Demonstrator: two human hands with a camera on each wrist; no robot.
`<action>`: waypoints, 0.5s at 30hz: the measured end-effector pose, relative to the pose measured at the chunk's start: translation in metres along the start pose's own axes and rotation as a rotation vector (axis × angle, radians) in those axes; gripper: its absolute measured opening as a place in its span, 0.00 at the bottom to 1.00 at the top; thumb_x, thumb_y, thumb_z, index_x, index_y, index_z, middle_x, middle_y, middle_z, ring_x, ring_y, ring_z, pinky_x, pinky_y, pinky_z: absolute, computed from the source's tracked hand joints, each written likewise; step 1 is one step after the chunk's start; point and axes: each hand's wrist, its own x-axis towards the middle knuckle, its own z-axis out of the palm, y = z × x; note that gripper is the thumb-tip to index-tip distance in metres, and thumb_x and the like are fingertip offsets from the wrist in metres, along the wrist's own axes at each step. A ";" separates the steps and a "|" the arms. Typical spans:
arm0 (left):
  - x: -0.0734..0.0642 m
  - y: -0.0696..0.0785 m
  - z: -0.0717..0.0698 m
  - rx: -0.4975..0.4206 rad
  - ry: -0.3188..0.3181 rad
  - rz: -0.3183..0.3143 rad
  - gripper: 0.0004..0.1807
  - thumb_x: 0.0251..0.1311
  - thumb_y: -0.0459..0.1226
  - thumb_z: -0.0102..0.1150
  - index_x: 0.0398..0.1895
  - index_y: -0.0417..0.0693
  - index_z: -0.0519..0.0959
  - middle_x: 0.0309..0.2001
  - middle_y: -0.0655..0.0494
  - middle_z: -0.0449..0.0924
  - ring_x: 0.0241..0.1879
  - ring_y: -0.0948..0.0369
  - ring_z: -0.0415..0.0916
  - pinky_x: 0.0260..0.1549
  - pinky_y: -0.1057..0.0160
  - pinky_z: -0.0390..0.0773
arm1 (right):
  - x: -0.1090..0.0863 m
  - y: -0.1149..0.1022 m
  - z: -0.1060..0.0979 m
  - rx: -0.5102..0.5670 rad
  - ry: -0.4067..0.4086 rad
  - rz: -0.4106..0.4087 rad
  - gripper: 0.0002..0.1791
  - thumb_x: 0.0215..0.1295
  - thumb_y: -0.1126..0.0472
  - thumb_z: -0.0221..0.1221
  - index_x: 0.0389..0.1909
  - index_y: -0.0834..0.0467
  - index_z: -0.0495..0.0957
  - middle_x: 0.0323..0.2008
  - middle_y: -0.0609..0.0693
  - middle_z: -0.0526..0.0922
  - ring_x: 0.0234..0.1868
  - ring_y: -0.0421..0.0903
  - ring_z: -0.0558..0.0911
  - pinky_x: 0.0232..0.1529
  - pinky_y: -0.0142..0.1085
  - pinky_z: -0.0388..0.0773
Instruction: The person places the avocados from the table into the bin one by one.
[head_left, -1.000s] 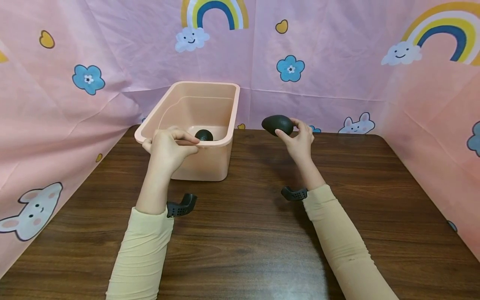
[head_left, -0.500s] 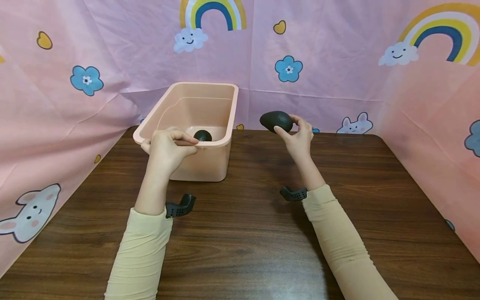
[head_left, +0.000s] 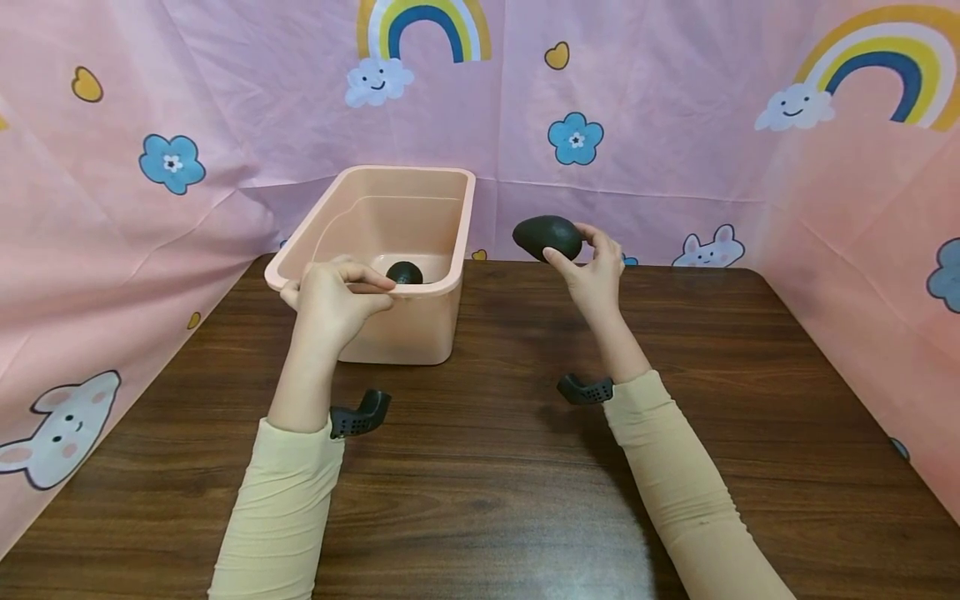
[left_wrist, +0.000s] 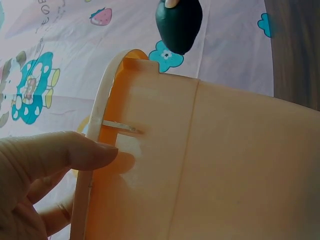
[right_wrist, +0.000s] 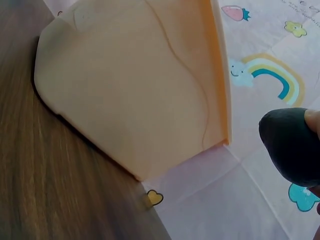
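Observation:
A peach-coloured plastic bin (head_left: 408,327) stands on the table, left of centre. My left hand (head_left: 330,304) pinches its near rim; in the left wrist view the thumb (left_wrist: 92,156) lies on the outer side of that rim. Right of the bin, my right hand (head_left: 596,275) holds a dark green avocado (head_left: 547,237) in the air by its blunt end, narrow end toward the bin. Another dark avocado (head_left: 405,272) lies inside the bin, partly hidden by the near rim. In the right wrist view the held avocado (right_wrist: 290,147) is at the right edge, apart from the bin.
The dark wood table (head_left: 480,483) extends in front and to the right of the bin. A pink printed cloth (head_left: 645,100) hangs behind and along both sides. Black wrist mounts (head_left: 362,414) stick out from both cuffs.
My right hand has lifted the avocado slightly and shifted it a little to the left. The left hand stays on the bin's rim.

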 end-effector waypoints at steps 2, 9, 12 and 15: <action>0.000 0.000 0.000 -0.001 0.002 0.002 0.08 0.42 0.30 0.73 0.29 0.45 0.87 0.37 0.53 0.82 0.51 0.57 0.70 0.53 0.42 0.31 | -0.001 -0.004 0.000 0.004 0.001 0.003 0.33 0.51 0.48 0.72 0.56 0.58 0.75 0.53 0.53 0.73 0.57 0.47 0.61 0.56 0.47 0.55; 0.001 -0.001 0.000 0.000 0.007 0.007 0.08 0.42 0.30 0.74 0.29 0.45 0.87 0.37 0.53 0.82 0.51 0.57 0.69 0.53 0.41 0.31 | -0.003 -0.013 0.000 0.034 0.014 -0.038 0.32 0.50 0.50 0.72 0.55 0.59 0.76 0.51 0.53 0.74 0.56 0.46 0.63 0.55 0.47 0.55; 0.001 -0.001 0.000 0.002 0.006 0.004 0.08 0.42 0.30 0.73 0.29 0.45 0.87 0.36 0.53 0.82 0.52 0.56 0.69 0.54 0.41 0.31 | -0.003 -0.016 0.001 0.052 0.012 -0.059 0.31 0.50 0.51 0.72 0.54 0.60 0.77 0.51 0.53 0.75 0.55 0.46 0.63 0.56 0.46 0.56; 0.000 -0.002 0.000 -0.003 0.004 0.001 0.08 0.42 0.29 0.73 0.29 0.45 0.87 0.37 0.53 0.82 0.52 0.56 0.69 0.54 0.42 0.31 | -0.004 -0.021 0.001 0.073 0.006 -0.072 0.31 0.50 0.51 0.72 0.54 0.60 0.77 0.51 0.53 0.75 0.56 0.45 0.64 0.56 0.45 0.56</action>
